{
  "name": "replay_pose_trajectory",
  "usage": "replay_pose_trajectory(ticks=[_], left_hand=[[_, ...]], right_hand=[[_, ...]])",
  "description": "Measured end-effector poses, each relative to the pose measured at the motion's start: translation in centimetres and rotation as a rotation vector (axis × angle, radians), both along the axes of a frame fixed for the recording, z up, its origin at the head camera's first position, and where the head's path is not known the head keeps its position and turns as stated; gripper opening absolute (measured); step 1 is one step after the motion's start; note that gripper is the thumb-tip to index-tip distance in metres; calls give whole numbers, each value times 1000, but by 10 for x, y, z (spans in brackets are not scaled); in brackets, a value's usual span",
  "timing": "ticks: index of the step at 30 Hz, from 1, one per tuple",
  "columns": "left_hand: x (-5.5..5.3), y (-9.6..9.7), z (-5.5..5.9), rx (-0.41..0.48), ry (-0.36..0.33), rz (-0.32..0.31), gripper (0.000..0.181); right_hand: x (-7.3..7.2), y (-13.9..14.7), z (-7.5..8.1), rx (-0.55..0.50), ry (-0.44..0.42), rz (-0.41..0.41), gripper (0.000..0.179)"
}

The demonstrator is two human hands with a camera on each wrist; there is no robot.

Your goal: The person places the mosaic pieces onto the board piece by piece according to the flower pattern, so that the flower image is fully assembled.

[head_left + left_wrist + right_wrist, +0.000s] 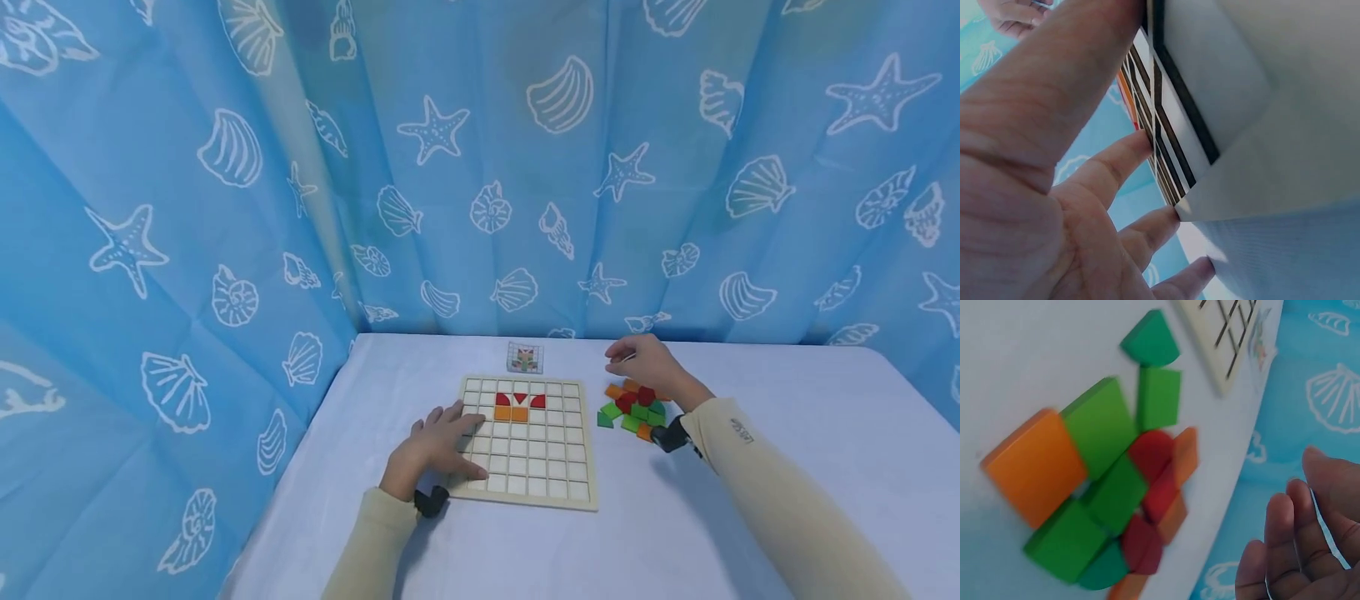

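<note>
- My two arms, in cream sleeves (787, 500), reach in from the near side of a white counter (787, 433), a small black device (431, 502) strapped at each wrist.
- My left hand (437, 442) spreads wide at the left side of the board, thumb and forefinger pointing inward over the squares.
- The pale gridded board (537, 467) lies flat on the counter in front of me, most of its squares plain white.
- To the right of the board, a loose pile of coloured tiles (637, 412) sits on the counter, green, red and orange pieces overlapping; a dark green piece (1151, 340) with a curved edge lies on the side nearest the board.
- In the board's far half, two orange squares (519, 414) lie side by side; just beyond them stands a row of three red pieces (521, 397), the middle one a triangle, the outer two curved along one edge.
- My right hand (648, 362) hangs just beyond the pile, fingers loosely bent and close together, the gap to the thumb narrow.
- Past the board's far rim, a small card (525, 358) shows a coloured pattern on a grid.
- Behind everything hangs a blue curtain (562, 167) printed with white shells and starfish.
</note>
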State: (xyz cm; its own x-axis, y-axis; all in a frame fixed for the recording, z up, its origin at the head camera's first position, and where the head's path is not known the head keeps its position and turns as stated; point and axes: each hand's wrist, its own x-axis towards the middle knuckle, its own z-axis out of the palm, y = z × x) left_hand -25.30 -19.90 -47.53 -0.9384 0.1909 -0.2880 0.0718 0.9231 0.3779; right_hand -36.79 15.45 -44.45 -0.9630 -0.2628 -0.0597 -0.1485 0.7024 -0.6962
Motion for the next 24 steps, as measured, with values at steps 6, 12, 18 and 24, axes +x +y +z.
replay_pose_trajectory(ticks=[6, 12, 18, 24], left_hand=[[-3, 4, 3, 4, -12, -3, 90], [-3, 5, 5, -3, -22, -8, 90], [-1, 2, 4, -20, -24, 17, 91], [-1, 2, 1, -21, -32, 24, 91]], right_hand=[[-4, 17, -12, 17, -49, -41, 40], [-8, 29, -19, 43, -66, -81, 39], [-14, 33, -23, 35, -81, -106, 40], [-16, 36, -34, 45, -162, -104, 46]])
